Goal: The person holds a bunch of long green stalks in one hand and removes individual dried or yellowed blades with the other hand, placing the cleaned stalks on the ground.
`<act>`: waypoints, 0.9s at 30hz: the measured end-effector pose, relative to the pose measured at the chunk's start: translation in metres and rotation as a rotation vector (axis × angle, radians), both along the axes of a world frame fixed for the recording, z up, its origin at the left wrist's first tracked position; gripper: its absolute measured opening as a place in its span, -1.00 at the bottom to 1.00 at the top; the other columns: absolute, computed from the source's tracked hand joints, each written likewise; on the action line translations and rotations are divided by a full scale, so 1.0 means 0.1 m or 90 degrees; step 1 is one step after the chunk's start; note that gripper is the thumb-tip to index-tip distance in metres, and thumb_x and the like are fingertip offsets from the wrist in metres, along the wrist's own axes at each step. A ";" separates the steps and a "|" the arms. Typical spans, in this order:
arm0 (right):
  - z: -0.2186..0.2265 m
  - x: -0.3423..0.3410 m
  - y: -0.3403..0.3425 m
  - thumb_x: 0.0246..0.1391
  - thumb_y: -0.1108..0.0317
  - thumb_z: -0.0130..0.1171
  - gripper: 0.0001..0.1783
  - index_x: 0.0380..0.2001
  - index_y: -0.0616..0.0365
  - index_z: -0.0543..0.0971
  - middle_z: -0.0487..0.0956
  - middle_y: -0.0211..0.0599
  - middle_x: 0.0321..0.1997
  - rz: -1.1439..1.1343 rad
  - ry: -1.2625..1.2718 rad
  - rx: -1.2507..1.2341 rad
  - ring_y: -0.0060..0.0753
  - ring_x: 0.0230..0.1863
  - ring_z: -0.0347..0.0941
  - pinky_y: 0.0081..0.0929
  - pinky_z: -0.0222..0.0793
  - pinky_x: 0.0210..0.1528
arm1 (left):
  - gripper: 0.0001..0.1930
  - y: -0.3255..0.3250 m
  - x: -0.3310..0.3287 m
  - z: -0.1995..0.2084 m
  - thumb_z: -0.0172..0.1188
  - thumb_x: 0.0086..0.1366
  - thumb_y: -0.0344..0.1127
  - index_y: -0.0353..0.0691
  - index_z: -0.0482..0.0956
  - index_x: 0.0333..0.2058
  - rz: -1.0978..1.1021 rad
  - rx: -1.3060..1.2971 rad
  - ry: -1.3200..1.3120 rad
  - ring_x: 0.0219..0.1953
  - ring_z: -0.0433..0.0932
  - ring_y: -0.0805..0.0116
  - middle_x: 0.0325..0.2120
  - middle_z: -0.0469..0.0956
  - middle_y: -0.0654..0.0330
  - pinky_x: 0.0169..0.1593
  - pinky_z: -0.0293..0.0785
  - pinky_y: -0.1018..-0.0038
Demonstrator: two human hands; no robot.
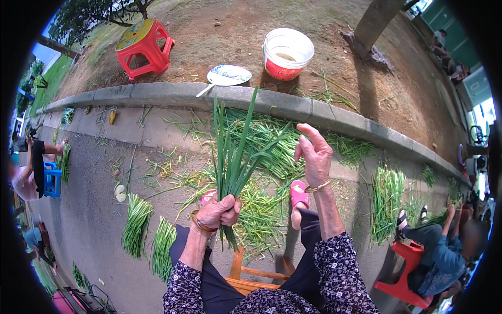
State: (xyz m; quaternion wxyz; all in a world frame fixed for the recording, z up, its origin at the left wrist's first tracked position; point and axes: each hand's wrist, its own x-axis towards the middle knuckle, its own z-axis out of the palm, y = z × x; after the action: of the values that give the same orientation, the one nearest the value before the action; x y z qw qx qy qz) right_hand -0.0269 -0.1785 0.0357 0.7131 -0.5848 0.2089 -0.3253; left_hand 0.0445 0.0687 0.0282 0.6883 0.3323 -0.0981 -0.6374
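Observation:
My left hand (215, 214) is closed round the lower part of a bunch of green chives (235, 162). The leaves fan upward, and a few ends hang below the fist. Raised to the right of the bunch, my right hand (315, 157) holds nothing visible; its index finger is bent and stands apart from the thumb. Beyond my hands, a large pile of chives (277, 152) lies along the kerb. Yellowed trimmings and loose leaves (259, 220) cover the ground between my feet. Two neat bundles, one chive bundle (137, 225) and another chive bundle (163, 248), rest at my left.
A concrete kerb (172, 94) crosses ahead. Beyond it stand a red stool (144, 52) and a white bucket (287, 52); a hand fan (227, 76) lies on the kerb. At right, a person (439, 261) sits near more chives (387, 204). Another person (31, 170) sits far left.

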 end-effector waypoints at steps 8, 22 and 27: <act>-0.01 -0.01 0.04 0.00 0.49 -0.06 -0.82 -0.30 0.23 0.48 0.43 -0.43 -0.61 0.026 0.082 0.003 -0.74 -0.72 0.24 -0.80 0.14 -0.72 | -0.62 -0.05 0.01 0.01 -0.12 0.18 0.04 -0.19 0.39 -0.51 0.018 0.065 -0.038 -0.83 -0.05 0.61 -0.88 -0.02 0.45 -0.73 -0.13 0.62; -0.05 -0.01 0.14 -0.09 0.47 -0.02 -0.53 -0.03 0.22 0.26 0.46 -0.42 -0.52 0.285 0.194 0.044 -0.73 -0.62 0.33 -0.79 0.23 -0.66 | -0.68 -0.10 -0.01 0.03 -0.12 0.22 -0.07 -0.21 0.39 -0.49 0.037 0.094 -0.037 -0.83 -0.04 0.68 -0.85 0.06 0.47 -0.75 -0.13 0.68; 0.02 -0.03 0.15 -0.09 0.46 0.04 -0.60 -0.10 0.30 0.32 0.51 -0.31 -0.39 0.372 0.192 0.147 -0.69 -0.63 0.34 -0.79 0.22 -0.69 | -0.68 -0.08 0.01 0.03 -0.12 0.22 -0.06 -0.19 0.39 -0.50 0.048 0.099 -0.029 -0.83 -0.05 0.68 -0.86 0.05 0.48 -0.76 -0.14 0.68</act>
State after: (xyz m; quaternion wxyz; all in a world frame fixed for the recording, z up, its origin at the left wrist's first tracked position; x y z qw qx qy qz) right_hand -0.0295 -0.1638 0.0381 0.7988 -0.5768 0.1708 0.0085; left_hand 0.0451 0.0604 0.0313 0.6813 0.4025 -0.0510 -0.6093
